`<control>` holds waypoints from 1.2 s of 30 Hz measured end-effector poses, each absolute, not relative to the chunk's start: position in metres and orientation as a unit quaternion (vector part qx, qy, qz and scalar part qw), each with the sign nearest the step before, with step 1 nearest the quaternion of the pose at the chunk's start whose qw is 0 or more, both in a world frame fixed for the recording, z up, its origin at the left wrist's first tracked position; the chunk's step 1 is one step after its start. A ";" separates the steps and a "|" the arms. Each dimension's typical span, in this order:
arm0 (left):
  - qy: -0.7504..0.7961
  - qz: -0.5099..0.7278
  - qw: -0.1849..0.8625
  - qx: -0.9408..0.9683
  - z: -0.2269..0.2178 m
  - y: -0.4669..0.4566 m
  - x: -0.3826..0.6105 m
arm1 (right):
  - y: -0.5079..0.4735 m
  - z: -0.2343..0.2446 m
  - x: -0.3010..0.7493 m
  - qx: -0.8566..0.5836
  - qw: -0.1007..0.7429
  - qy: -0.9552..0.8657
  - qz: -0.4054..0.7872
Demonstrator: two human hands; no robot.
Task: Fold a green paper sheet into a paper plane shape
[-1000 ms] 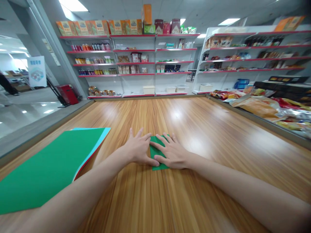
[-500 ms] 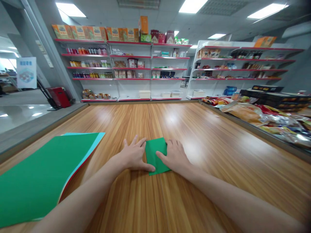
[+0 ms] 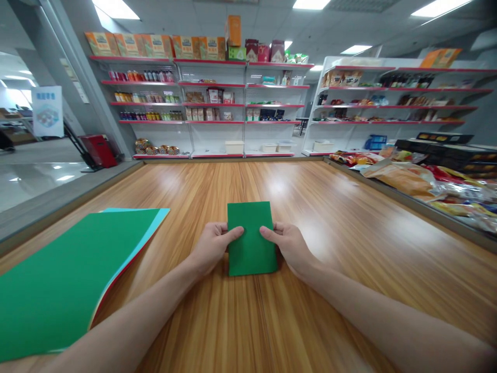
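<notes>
A small green rectangle of paper [image 3: 252, 254], seemingly folded, is held up between both hands over the wooden table. My left hand [image 3: 213, 241] grips its left edge, thumb on the front and fingers curled behind. My right hand [image 3: 293, 246] pinches the right edge the same way. The fingers behind the paper are mostly hidden. To the left lies a stack of large paper sheets [image 3: 77, 264], green on top, with light blue and red edges showing beneath; my left forearm passes over its near corner.
The wooden table [image 3: 349, 285] has a raised dark rim. Packaged snacks [image 3: 404, 178] and black boxes [image 3: 454, 155] lie beyond its right edge. Stocked shelves [image 3: 209, 103] stand past the far edge. At the left are a red box [image 3: 100, 150] and a sign [image 3: 47, 111].
The green paper has been lifted from the table and turned upright, facing me. Both hands went from lying spread on and beside it to gripping its side edges.
</notes>
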State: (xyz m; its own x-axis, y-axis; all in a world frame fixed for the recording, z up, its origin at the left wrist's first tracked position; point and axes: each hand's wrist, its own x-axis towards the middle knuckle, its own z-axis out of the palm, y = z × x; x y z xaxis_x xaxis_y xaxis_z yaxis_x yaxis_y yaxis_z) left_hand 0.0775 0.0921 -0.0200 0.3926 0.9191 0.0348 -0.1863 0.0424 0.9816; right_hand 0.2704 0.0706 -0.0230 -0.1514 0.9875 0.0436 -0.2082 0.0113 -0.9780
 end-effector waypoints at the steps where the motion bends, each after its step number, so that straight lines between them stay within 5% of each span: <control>1: 0.334 0.447 0.644 0.524 -0.020 0.091 0.077 | 0.071 -0.025 0.272 -0.401 0.501 -0.512 0.571; 11: 0.322 0.472 0.662 0.485 -0.015 0.086 0.075 | 0.068 -0.028 0.274 -0.424 0.441 -0.602 0.512; 16: 0.316 0.501 0.659 0.463 -0.016 0.087 0.075 | 0.063 -0.025 0.279 -0.412 0.322 -0.654 0.546; 19: 0.317 0.506 0.651 0.468 -0.018 0.085 0.082 | 0.061 -0.026 0.278 -0.417 0.341 -0.667 0.515; 23: 0.388 0.549 0.490 0.555 -0.021 0.080 0.093 | 0.059 -0.025 0.274 -0.424 0.353 -0.664 0.505; 27: 0.468 0.549 0.278 0.634 -0.018 0.081 0.090 | 0.056 -0.019 0.271 -0.404 0.271 -0.683 0.545; 36: 0.475 0.561 0.237 0.635 -0.015 0.083 0.086 | 0.056 -0.013 0.272 -0.418 0.231 -0.701 0.530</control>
State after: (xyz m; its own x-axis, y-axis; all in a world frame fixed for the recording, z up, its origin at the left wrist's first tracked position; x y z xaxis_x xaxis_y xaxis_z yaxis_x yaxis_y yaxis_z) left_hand 0.0865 0.0828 -0.0155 -0.0806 0.8691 0.4880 0.3365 -0.4371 0.8341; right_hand 0.2718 0.0559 -0.0128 -0.5444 0.8304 -0.1186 0.3404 0.0894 -0.9360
